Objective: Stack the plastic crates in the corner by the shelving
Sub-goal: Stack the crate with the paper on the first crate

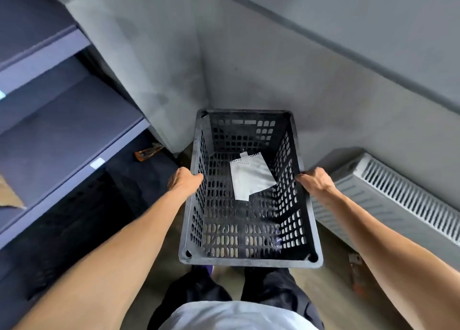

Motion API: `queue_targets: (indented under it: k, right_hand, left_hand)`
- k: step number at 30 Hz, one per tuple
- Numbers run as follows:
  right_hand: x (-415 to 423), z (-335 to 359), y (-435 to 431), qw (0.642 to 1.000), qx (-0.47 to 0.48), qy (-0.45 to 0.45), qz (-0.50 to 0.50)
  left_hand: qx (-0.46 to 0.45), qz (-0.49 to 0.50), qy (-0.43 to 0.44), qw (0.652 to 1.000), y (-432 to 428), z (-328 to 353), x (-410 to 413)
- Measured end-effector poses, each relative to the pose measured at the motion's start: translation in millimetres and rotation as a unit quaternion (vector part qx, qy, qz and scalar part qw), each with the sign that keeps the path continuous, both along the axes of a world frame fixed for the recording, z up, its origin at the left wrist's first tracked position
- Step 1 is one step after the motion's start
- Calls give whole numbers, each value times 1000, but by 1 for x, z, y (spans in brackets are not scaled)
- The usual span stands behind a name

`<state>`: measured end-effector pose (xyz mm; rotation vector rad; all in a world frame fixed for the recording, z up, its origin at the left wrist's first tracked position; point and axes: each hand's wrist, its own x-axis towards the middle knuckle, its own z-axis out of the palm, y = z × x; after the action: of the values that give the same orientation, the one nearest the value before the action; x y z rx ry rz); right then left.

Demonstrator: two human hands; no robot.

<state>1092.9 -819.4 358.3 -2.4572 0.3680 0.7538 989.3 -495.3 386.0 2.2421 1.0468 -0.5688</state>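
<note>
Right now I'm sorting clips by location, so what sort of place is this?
Likely a storeroom corner: dark shelving with mostly bare shelves, plain grey walls, and a black plastic crate being carried in.

A storeroom corner: grey metal shelving (49, 120), bare grey walls (273, 68) and a radiator (398, 200).

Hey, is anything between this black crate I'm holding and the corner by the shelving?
Nothing visible does. The black crate, gripped by the left hand and right hand, points into the wall corner; the shelving flanks its left, the radiator its right, neither across the path. The floor beneath it is hidden.
</note>
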Motion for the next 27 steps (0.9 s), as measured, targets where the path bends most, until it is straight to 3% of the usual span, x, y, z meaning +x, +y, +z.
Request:
queue_targets:
  k: [6,13,27]
  right_hand:
    - [70,-5,-17,995,10,23,98]
    - [125,-9,-7,990,5,35,140]
    - [169,-21,27,981,-10,35,191]
  left_hand:
    - [18,76,28,997,-39,11,4]
    - [32,118,40,992,-64,11,13]
    - [-47,161,54,984,-56,-49,49]
